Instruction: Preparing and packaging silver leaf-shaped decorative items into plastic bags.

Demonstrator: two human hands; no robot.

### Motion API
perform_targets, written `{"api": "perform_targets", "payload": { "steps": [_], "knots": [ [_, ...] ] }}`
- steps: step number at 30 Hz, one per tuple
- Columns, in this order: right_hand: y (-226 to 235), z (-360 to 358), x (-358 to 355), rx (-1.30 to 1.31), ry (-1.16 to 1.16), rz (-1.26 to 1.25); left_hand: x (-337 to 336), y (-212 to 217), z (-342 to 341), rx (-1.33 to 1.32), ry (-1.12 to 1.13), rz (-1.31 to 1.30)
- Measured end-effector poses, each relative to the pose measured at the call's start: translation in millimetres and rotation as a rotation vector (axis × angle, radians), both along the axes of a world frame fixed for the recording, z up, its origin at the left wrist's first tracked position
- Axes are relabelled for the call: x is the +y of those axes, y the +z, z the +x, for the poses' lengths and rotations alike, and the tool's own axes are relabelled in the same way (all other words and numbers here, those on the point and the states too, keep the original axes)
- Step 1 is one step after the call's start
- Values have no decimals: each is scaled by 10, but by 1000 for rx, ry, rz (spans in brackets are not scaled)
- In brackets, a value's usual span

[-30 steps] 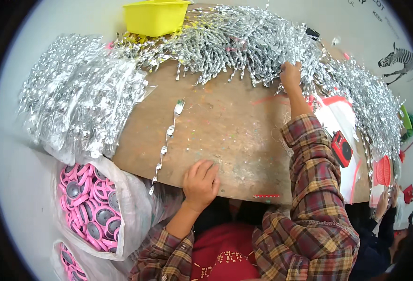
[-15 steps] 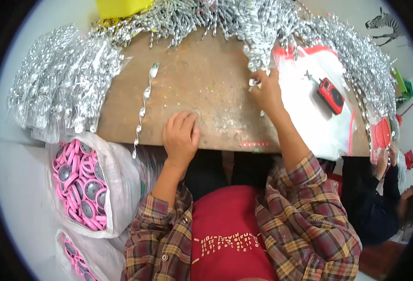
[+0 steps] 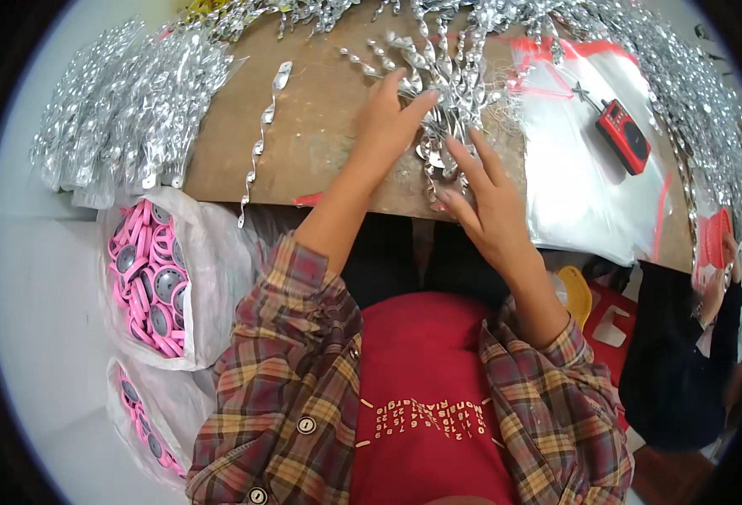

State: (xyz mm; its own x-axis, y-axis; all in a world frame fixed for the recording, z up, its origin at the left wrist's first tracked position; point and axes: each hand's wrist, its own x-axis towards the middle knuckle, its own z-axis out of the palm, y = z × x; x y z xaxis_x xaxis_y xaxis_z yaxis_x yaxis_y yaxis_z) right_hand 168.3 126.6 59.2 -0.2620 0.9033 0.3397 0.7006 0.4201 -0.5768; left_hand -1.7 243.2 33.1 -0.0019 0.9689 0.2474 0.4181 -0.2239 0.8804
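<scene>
A loose bunch of silver twisted foil strips [image 3: 453,101] lies fanned on the brown table, its near ends close to the front edge. My left hand [image 3: 390,124] rests at the bunch's left side, with thumb and fingers apart. On the right, my right hand [image 3: 493,202] reaches in with its fingers spread, the fingertips at the near ends of the strips. Neither hand is closed around anything. One single twisted silver strip [image 3: 259,145] lies apart to the left, its lower end hanging over the table edge.
Packed silver strips [image 3: 127,105] lie at the left, and more line the far side. Clear plastic bags [image 3: 569,160] lie right, under a red radio [image 3: 622,135]. White sacks [image 3: 219,278] hold pink-rimmed grey discs [image 3: 169,284]. At far right, another person's hand [image 3: 712,295] is near red material.
My right hand has let go of the bunch, now spread out nearer the front edge. My left hand has moved right and forward to it. The view has shifted.
</scene>
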Motion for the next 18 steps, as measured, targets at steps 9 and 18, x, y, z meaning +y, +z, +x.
{"api": "perform_targets", "payload": {
  "steps": [9, 18],
  "knots": [
    [-288, 306, -160, 179, -73, -58, 279, -283, -4, 48, 139, -63],
    [-349, 146, 874, 183, -146, -142, -48, -189, -400, -452, 25, -215]
  ]
}}
